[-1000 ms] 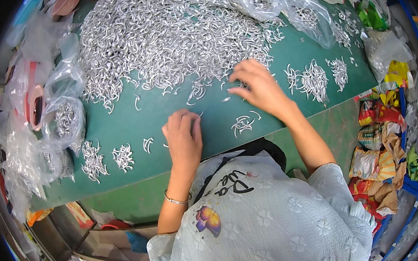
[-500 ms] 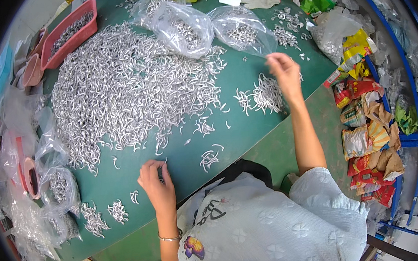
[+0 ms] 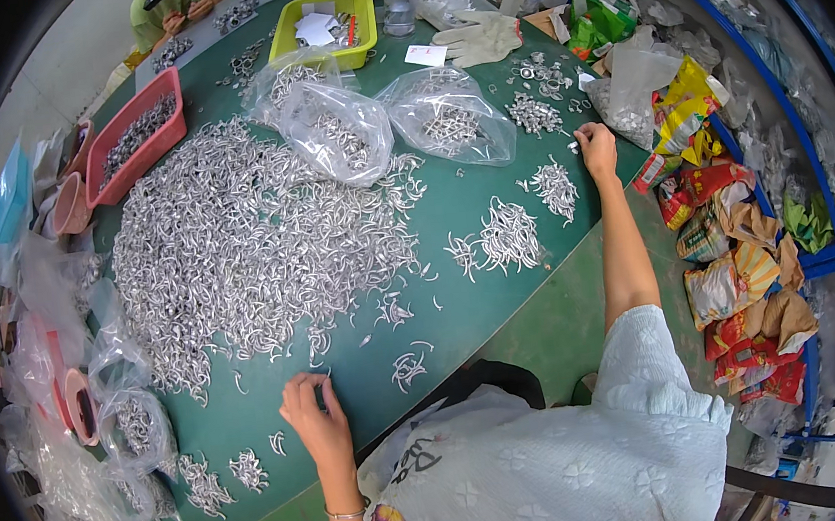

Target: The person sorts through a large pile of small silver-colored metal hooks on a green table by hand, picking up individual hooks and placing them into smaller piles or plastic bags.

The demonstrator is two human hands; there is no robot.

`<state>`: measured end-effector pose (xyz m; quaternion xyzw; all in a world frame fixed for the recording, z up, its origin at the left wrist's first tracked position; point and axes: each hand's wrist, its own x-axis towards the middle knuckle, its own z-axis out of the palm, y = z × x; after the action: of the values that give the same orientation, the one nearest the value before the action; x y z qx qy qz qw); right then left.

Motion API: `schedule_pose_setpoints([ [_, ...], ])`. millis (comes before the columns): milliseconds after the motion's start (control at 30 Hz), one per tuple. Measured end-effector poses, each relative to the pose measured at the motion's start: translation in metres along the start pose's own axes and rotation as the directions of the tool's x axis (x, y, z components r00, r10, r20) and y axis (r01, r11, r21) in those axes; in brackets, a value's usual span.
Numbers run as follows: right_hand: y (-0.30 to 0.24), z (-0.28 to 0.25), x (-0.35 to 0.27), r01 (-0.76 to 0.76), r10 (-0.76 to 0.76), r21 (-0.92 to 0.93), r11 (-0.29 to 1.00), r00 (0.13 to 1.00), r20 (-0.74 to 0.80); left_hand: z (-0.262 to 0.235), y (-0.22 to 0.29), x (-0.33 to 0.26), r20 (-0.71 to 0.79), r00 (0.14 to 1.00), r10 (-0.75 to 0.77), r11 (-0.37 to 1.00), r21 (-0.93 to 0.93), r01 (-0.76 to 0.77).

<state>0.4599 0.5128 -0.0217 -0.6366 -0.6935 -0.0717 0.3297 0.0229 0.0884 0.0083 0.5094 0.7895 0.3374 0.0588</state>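
Note:
A big heap of small curved silver metal pieces [image 3: 244,237] covers the middle of the green table [image 3: 502,303]. My left hand [image 3: 314,419] rests on the table at the heap's near edge, fingers curled, touching loose pieces. My right hand [image 3: 595,146] is stretched far right, fingers bent down beside a small pile [image 3: 556,187]; whether it holds a piece is unclear. Another small pile [image 3: 508,235] lies between my hands, and a little cluster [image 3: 408,367] sits close to my body.
Two clear bags of pieces [image 3: 335,133] [image 3: 449,117] lie behind the heap. A red tray [image 3: 139,137], a yellow tray [image 3: 325,28] and a white glove [image 3: 482,38] stand at the back. Snack packets [image 3: 728,251] and blue shelving [image 3: 826,121] line the right. Plastic bags [image 3: 69,394] crowd the left edge.
My right hand has reached further right and away, from the near small pile to the table's far right edge. My left hand has stayed near the heap's edge. The view has swung.

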Motion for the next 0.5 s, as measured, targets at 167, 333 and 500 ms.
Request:
schedule_pose_setpoints([
  [167, -0.062, -0.023, -0.007, 0.188, -0.180, 0.022, 0.982, 0.962, -0.206, -0.003, 0.003, 0.000, -0.044, 0.999, 0.014, 1.000, -0.027, -0.015],
  [333, -0.247, -0.081, -0.092, 0.325, -0.621, 0.670, 0.668, 0.739, 0.261, 0.002, 0.006, -0.003, 0.001, 0.999, 0.041, 0.999, -0.007, -0.041],
  [500, -0.297, -0.052, -0.154, 0.532, -0.794, 0.589, 0.608, 0.431, 0.430, -0.002, 0.014, -0.003, 0.034, 0.999, 0.032, 0.999, -0.027, -0.031],
])
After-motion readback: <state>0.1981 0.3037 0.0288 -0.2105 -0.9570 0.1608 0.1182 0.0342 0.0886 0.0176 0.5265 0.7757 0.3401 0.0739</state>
